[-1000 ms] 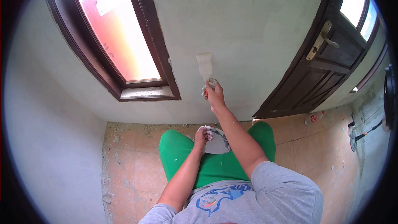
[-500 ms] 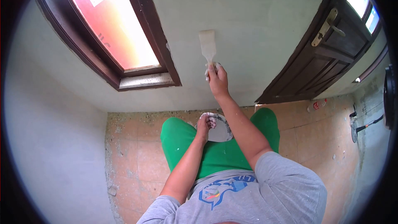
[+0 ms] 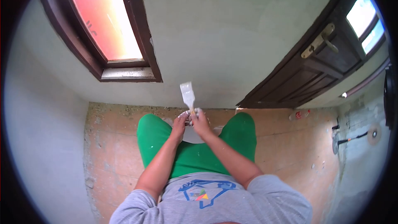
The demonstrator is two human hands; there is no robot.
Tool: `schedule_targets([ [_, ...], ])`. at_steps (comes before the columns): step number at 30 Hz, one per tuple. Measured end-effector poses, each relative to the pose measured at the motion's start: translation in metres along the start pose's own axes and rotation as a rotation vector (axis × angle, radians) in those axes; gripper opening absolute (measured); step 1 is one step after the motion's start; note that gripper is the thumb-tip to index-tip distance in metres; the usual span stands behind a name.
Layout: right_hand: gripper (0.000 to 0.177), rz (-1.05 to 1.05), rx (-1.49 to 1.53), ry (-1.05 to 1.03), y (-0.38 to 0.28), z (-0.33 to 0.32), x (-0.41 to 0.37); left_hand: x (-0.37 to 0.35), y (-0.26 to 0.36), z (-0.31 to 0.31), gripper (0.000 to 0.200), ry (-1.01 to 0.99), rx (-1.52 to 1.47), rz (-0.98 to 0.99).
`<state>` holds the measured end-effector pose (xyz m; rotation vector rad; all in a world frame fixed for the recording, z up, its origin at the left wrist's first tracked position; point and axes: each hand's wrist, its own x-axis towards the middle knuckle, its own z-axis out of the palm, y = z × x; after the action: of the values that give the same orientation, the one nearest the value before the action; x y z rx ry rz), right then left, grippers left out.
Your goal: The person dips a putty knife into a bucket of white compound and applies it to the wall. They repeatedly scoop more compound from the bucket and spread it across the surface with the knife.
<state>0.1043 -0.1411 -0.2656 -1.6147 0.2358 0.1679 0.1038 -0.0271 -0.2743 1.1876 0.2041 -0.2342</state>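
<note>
A putty knife (image 3: 188,94) with a pale, smeared blade points away from me, and my right hand (image 3: 200,121) is closed round its handle. Beside it, my left hand (image 3: 180,123) has its fingers curled, with white stuff on them; what they hold, if anything, is hidden. Both hands are close together above a round container (image 3: 192,135) of pale material between my knees. The hands cover much of the container.
Ahead is a pale plastered wall (image 3: 199,41), with a dark-framed window (image 3: 151,54) at left and a dark wooden door (image 3: 309,74) at right. A bottle (image 3: 297,115) lies on the tiled floor (image 3: 282,141). A fan-like object (image 3: 336,144) is at the right wall.
My right hand has brought the putty knife down from the wall towards my left hand and the container. The view has shifted a little to the right.
</note>
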Motion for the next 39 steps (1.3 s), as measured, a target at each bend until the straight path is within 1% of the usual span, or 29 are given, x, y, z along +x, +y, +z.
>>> schedule_targets([
  [1,0.018,-0.072,-0.137,0.014,0.029,0.003,0.002,0.003,0.001,0.005,0.036,0.018,-0.015,0.010],
  [2,0.027,-0.138,-0.265,0.025,0.047,0.005,0.000,0.004,0.003,0.006,0.033,0.012,0.116,-0.020],
  [3,0.027,-0.130,-0.264,-0.002,0.044,0.004,-0.009,0.001,0.003,0.004,0.030,0.009,0.253,-0.060],
  [5,0.034,-0.357,-0.435,-0.038,0.027,-0.004,-0.024,0.005,-0.019,-0.001,0.028,0.065,0.262,-0.035],
  [6,0.039,-0.353,-0.454,-0.066,0.021,-0.008,-0.025,0.004,-0.019,0.003,0.028,0.086,0.293,-0.009],
  [7,0.039,-0.364,-0.453,-0.091,0.015,-0.010,-0.028,0.004,-0.018,0.004,0.028,0.106,0.321,0.020],
  [9,0.043,-0.296,-0.483,-0.169,0.001,-0.018,-0.034,0.006,-0.012,0.004,0.026,0.129,0.305,0.045],
  [10,0.051,-0.425,-0.488,-0.096,0.015,-0.017,-0.029,0.010,-0.006,0.000,0.027,0.166,0.311,0.199],
  [11,0.051,-0.439,-0.483,-0.100,0.029,-0.022,-0.026,0.016,0.002,-0.006,0.027,0.197,0.324,0.355],
  [13,0.047,-0.380,-0.413,0.025,0.026,-0.031,-0.021,0.026,0.032,-0.009,0.025,0.213,0.320,0.364],
  [14,0.043,-0.402,-0.432,0.066,0.024,-0.036,-0.019,0.031,0.048,-0.010,0.025,0.225,0.419,0.401],
  [15,0.043,-0.410,-0.423,0.060,0.028,-0.040,-0.013,0.035,0.063,-0.011,0.025,0.238,0.517,0.435],
  [16,0.043,-0.304,-0.417,0.075,0.033,-0.044,-0.005,0.040,0.075,-0.007,0.025,0.245,0.524,0.446],
  [17,0.043,-0.200,-0.407,0.089,0.038,-0.048,0.004,0.046,0.089,-0.002,0.025,0.241,0.529,0.518],
  [18,0.043,-0.217,-0.392,0.079,0.039,-0.052,0.008,0.052,0.102,0.003,0.025,0.238,0.537,0.594],
  [19,0.040,-0.233,-0.438,0.147,0.042,-0.052,0.009,0.057,0.113,0.009,0.025,0.255,0.559,0.615],
  [20,0.038,-0.247,-0.478,0.212,0.043,-0.048,0.010,0.061,0.123,0.018,0.025,0.254,0.454,0.620],
  [21,0.038,-0.260,-0.451,0.195,0.045,-0.047,0.011,0.065,0.132,0.025,0.026,0.247,0.348,0.622],
  [22,0.037,-0.268,-0.427,0.188,0.045,-0.050,0.010,0.066,0.141,0.031,0.026,0.256,0.369,0.636],
  [24,0.036,-0.285,-0.403,0.183,0.042,-0.054,0.008,0.073,0.150,0.045,0.027,0.157,0.200,0.658],
  [25,0.035,-0.272,-0.388,0.182,0.039,-0.056,0.006,0.079,0.154,0.048,0.027,0.158,0.203,0.668],
  [27,0.033,-0.266,-0.373,0.173,0.032,-0.061,0.003,0.093,0.159,0.049,0.027,0.184,0.299,0.636],
  [29,0.027,-0.313,-0.400,0.244,0.028,-0.062,-0.001,0.103,0.158,0.050,0.026,0.235,0.318,0.631],
  [31,0.028,-0.329,-0.396,0.263,0.029,-0.065,-0.001,0.094,0.162,0.051,0.026,0.183,0.187,0.291],
  [33,0.027,-0.264,-0.388,0.264,0.040,-0.068,0.006,0.081,0.154,0.040,0.025,0.163,0.151,0.272],
  [35,0.027,-0.185,-0.315,0.243,0.036,-0.073,0.005,0.062,0.136,0.026,0.032,0.210,0.195,0.281],
  [37,0.028,-0.188,-0.299,0.220,0.047,-0.078,0.017,0.034,0.122,0.012,0.042,0.175,0.077,0.186],
  [39,0.027,-0.230,-0.318,0.204,0.058,-0.078,0.029,0.005,0.112,-0.002,0.049,0.171,0.168,0.188],
])
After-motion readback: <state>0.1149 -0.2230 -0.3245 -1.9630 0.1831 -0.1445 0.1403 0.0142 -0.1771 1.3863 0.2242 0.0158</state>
